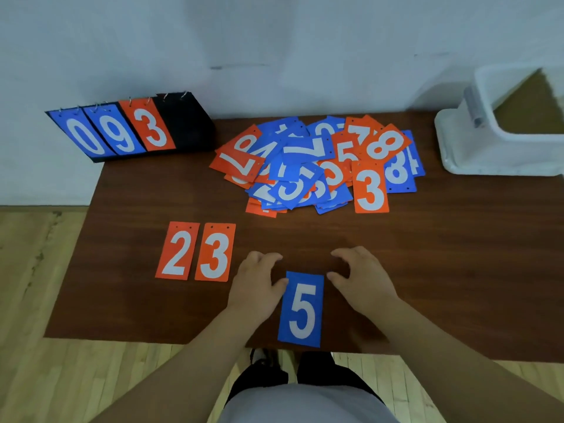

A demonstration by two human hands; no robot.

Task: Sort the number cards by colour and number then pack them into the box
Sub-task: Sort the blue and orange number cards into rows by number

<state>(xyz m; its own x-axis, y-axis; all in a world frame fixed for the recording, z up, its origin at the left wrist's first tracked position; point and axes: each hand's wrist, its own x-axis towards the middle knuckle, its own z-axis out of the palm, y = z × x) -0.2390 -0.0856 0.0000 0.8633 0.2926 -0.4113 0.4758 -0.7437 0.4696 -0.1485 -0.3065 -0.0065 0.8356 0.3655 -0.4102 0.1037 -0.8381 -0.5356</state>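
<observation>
Blue 5 card (pixel 301 309): lies flat and face up at the near edge of the worktop (pixel 442 254), between the two hands. I judge it begins a blue row, kept apart from the orange one.
Left hand (pixel 254 279): grip apart, fingers loosely bent and clamped on nothing. Only the thumb touches the card's upper left corner, probably to set it straight.
Right hand (pixel 361 274): grip apart too, holding nothing. The thumb is just beside the upper right corner; if it touches, I cannot tell.
Orange 2 card (pixel 177 251) and orange 3 card (pixel 215 252): side by side, left of the hands, in rising order so the row reads easily.
Mixed pile (pixel 314 166): many blue and orange cards overlapping at the far side, not yet sorted.
White box (pixel 457 148): far right, open on top; packing is not begun.
Scoreboard stand (pixel 131 129): far left, showing 0, 9, 3.
Stage: early sorting, by my judgement.
</observation>
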